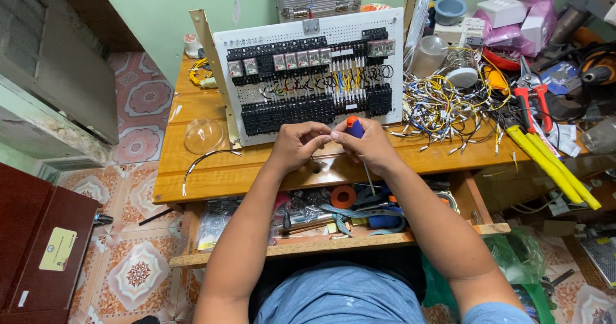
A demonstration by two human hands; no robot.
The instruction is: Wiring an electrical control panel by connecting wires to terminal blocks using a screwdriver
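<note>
Wooden and honey-coloured, the tabletop [212,170] carries a white perforated panel board [308,74] propped upright near its back edge, its rows of black terminal blocks and relays facing the person so the wiring can be reached from the front. Both hands meet just in front of the board's lower edge, over the front edge of the tabletop. The right hand [369,145] is closed around a screwdriver with a blue and orange handle [354,127], its thin steel shaft pointing down past the palm toward the open drawer [333,244] below, as if parked there while the fingertips work. The left hand [296,143] is curled, its fingertips pinched against those of the right on something too small to make out. Both forearms come up from the lower edge of the view and angle inward, elbows apart, wrists bent toward each other. A loose heap of white and yellow wire offcuts [443,106] lies on the right part of the tabletop, with red-handled cutters [531,96] and yellow-handled pliers [545,160] near the right edge. A clear plastic dome [204,136] sits toward the left edge.
</note>
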